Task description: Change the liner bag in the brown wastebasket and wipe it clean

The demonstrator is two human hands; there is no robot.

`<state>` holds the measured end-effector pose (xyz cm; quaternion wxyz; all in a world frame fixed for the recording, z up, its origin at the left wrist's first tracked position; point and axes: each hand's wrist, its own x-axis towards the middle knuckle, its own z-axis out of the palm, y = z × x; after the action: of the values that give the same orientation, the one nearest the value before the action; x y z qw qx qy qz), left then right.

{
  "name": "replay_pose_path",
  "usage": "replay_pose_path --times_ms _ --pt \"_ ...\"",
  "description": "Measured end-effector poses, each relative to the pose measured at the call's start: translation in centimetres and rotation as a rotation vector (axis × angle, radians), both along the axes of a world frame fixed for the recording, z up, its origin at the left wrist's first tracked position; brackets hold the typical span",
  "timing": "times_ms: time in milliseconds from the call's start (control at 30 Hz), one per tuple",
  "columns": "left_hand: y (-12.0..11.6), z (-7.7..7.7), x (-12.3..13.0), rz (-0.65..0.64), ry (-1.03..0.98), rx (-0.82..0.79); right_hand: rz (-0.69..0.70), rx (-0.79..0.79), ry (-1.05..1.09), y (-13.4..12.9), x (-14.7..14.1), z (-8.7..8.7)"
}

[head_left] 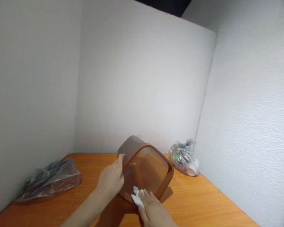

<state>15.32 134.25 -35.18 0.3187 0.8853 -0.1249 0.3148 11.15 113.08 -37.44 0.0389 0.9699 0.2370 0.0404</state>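
Observation:
A brown see-through plastic bin (132, 147) is tipped on its side over the table, its wide mouth turned toward me. My left hand (112, 176) grips the bin's rim and wall at the left. In my right hand (152, 206) is a crumpled white tissue (137, 196), held at the lower front edge of the bin's mouth. The fingers of that hand are closed about the tissue, and some fingertips are hidden behind it. Inside, the bin shows no contents that I can make out.
On the orange wooden table (198, 201), a tied clear bag (183, 157) with mixed rubbish and what looks like a paper cup stands at the back right. A thin, crumpled clear plastic bag (54, 179) lies at the left. White walls (142, 78) enclose the table's back and sides.

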Motion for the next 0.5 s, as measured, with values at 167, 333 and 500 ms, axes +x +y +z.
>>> replay_pose_path --times_ms 167,333,500 --pt "-0.9 4.9 -0.7 0.080 -0.098 0.196 0.074 0.089 0.007 0.9 0.9 -1.4" --pt "-2.6 5.5 0.1 0.043 -0.170 0.150 0.111 0.228 0.031 0.9 1.5 -2.4" --pt "-4.0 2.5 1.0 -0.029 -0.263 0.011 0.102 0.556 0.082 0.0 1.2 -2.2"
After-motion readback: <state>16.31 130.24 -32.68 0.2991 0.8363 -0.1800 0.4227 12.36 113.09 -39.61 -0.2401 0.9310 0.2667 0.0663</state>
